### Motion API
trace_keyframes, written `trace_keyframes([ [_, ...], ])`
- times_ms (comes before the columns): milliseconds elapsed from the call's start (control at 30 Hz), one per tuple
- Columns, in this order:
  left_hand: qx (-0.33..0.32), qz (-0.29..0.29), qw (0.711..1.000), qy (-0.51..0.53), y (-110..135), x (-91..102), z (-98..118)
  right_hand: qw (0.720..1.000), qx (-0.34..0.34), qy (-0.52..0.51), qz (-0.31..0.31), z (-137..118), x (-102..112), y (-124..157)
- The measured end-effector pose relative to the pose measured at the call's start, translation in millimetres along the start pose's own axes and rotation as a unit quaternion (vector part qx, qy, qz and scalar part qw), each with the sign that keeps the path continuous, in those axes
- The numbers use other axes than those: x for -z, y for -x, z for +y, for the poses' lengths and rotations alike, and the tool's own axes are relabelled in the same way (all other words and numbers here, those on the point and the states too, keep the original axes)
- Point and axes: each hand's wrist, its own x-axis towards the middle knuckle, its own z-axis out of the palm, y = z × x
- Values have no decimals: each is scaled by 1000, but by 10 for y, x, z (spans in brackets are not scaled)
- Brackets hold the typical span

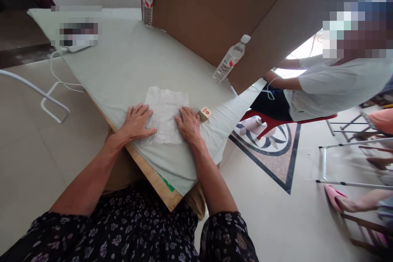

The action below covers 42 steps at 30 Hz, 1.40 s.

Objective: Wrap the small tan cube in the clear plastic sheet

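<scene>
A sheet of clear bubble wrap point(166, 108) lies flat on the grey-green cloth that covers the table point(123, 65). My left hand point(137, 122) rests palm down on the sheet's left edge, fingers stretched out. My right hand point(188, 125) presses flat on its right edge, fingers also spread. Neither hand holds anything. A small tan box with a red mark point(205, 113) sits just right of my right hand, touching or nearly touching it.
Two plastic water bottles stand by a brown cardboard partition point(215, 12): one far back point(147, 1), one leaning at right point(231, 59). A white device with a cable point(76, 45) lies at the table's far left. Another person in a white shirt point(334, 86) sits at right on a red chair.
</scene>
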Motion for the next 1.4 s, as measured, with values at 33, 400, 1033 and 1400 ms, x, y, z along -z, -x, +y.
trace_keyframes([
  [33, 1, 4, 1000, -1, 14, 8, 18, 1000, -2, -3, 5, 30, 4, 16],
  [400, -87, 21, 996, 16, 16, -44, 410, 1000, -3, 0, 9, 12, 31, 32],
  [1033, -90, 43, 994, 35, 111, -168, 381, 997, -59, 48, 20, 88, 355, -1008],
  [1400, -63, 61, 995, 38, 122, -153, 362, 993, 89, -21, -73, -118, 164, 313],
])
